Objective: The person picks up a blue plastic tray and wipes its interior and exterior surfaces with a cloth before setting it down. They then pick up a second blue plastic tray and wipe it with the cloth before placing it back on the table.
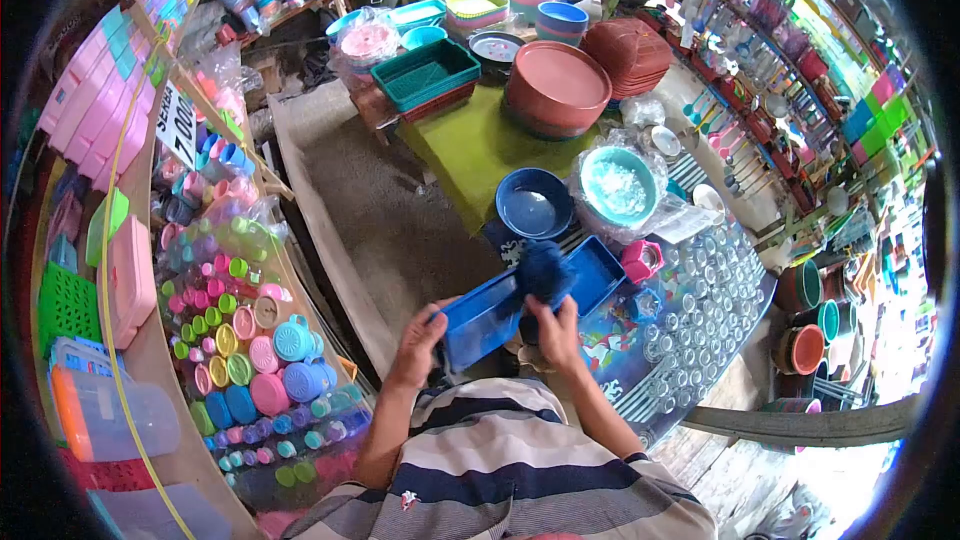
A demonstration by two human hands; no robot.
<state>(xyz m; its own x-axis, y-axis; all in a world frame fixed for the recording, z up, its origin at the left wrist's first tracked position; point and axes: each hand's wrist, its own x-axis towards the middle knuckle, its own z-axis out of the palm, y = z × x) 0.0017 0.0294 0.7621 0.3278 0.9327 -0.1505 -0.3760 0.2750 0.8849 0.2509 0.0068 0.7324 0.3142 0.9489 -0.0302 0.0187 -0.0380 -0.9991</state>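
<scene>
My left hand [420,340] is closed on the near end of a blue rectangular tray [475,323], which is held tilted in front of my striped shirt. My right hand [555,330] grips a dark blue cloth [545,272], bunched up and somewhat blurred, over the tray's other end. Just beyond, a second blue tray [597,273] lies on the patterned table cover. A round dark blue basin [534,204] stands behind the cloth, beside a turquoise basin [618,185] in clear plastic wrap.
Many clear glass jars [700,310] cover the table's right part, near a pink container [641,261]. Farther back are stacked brown basins [560,85] and green baskets [425,75]. Shelves of colourful goods flank both sides. A curved rail [800,425] crosses the lower right.
</scene>
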